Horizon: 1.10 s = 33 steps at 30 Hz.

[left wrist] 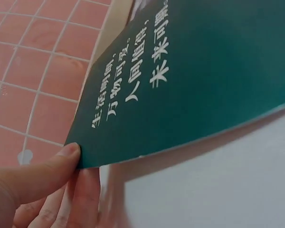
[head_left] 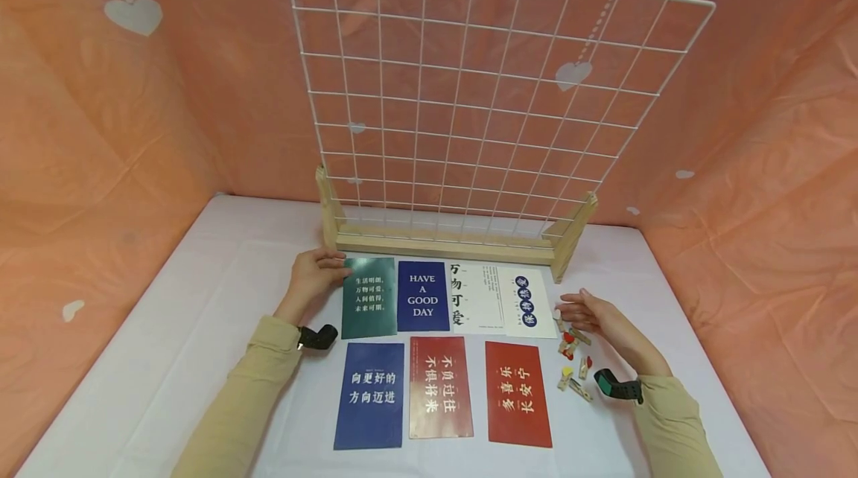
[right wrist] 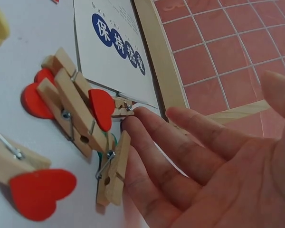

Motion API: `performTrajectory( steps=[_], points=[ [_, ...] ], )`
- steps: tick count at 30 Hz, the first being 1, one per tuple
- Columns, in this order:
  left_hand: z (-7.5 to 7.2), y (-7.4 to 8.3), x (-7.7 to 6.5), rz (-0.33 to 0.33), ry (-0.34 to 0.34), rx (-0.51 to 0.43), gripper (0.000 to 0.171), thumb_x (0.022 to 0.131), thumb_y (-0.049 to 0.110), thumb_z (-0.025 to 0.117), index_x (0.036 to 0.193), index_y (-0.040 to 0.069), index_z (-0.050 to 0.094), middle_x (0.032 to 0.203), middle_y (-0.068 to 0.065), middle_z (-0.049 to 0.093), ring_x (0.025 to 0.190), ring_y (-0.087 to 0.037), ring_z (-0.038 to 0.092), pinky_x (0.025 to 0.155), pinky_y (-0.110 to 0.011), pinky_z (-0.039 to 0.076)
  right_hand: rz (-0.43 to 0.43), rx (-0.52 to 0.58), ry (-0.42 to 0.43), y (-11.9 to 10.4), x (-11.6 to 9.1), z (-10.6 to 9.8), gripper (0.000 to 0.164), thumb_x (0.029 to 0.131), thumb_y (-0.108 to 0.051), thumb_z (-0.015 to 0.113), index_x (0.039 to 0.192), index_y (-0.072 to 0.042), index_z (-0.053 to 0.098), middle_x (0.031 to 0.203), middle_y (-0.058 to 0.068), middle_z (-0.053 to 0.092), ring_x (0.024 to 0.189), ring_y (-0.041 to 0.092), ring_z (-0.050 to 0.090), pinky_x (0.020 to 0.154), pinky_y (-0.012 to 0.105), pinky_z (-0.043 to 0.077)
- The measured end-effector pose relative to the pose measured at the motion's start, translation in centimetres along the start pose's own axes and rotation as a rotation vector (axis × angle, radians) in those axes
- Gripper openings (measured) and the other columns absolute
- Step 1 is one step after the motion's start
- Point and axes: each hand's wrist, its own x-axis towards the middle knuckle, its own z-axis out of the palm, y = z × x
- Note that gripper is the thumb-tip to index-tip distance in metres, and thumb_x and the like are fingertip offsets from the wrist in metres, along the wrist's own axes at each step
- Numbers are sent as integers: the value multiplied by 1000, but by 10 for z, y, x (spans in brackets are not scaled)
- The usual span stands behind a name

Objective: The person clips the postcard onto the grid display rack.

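Note:
My left hand point(head_left: 313, 275) pinches the upper left corner of a dark green card point(head_left: 369, 322) printed with white Chinese characters. In the left wrist view the thumb lies on the card's face and fingers are beneath, with the near edge raised off the white cloth. My right hand point(head_left: 593, 314) lies palm up with loose, relaxed fingers, holding nothing. Its fingertips are right at a small pile of wooden clothespins point(right wrist: 76, 107), several decorated with red hearts point(right wrist: 42, 192). A white card with blue circles point(head_left: 526, 307) lies just left of that hand.
A white wire grid point(head_left: 469, 94) stands in a wooden base point(head_left: 442, 246) behind the cards. Beside the green card lie a blue card point(head_left: 423, 322) and a white card point(head_left: 479, 299). In front are another blue card point(head_left: 369, 426) and two red cards point(head_left: 441, 359). Orange fabric surrounds the table.

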Motion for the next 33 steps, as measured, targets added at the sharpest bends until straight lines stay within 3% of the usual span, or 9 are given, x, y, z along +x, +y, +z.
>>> performTrajectory(
  steps=[3, 10, 16, 21, 33],
  points=[
    [-3, 2, 1, -25, -12, -63, 34, 81, -6, 72, 112, -14, 60, 90, -17, 69, 71, -5, 64, 66, -23, 57, -10, 6, 5, 1, -1, 0, 60, 105, -42, 30, 140, 6, 39, 132, 23, 52, 118, 34, 54, 94, 28, 47],
    [-9, 10, 1, -48, -26, -106, 36, 85, 1, 71, 117, -12, 59, 92, -10, 70, 75, -4, 65, 71, -24, 57, -17, 6, 7, 4, 0, 0, 53, 103, -27, 46, 140, 9, 35, 133, 27, 50, 116, 35, 53, 92, 28, 49],
    [-14, 13, 2, -72, -27, -178, 40, 86, 5, 72, 120, -12, 57, 88, -1, 69, 77, -2, 65, 78, -28, 56, 18, 12, 21, 5, 3, 0, 53, 100, -24, 53, 140, 7, 37, 135, 24, 49, 114, 25, 55, 89, 26, 49],
    [-17, 21, 0, -55, -25, -215, 44, 85, 8, 73, 121, -11, 56, 86, 5, 68, 79, -2, 65, 80, -27, 56, -3, -24, 11, 3, 4, -2, 54, 99, -23, 55, 138, 9, 37, 134, 25, 50, 114, 28, 55, 91, 31, 50],
    [-22, 44, -6, -45, -77, -298, 41, 88, 3, 68, 124, -10, 53, 88, 0, 64, 77, -8, 66, 86, -39, 54, 47, -86, 18, 1, 13, -6, 49, 96, -26, 60, 130, 8, 49, 117, 19, 60, 101, 27, 59, 85, 33, 53]
  ],
)
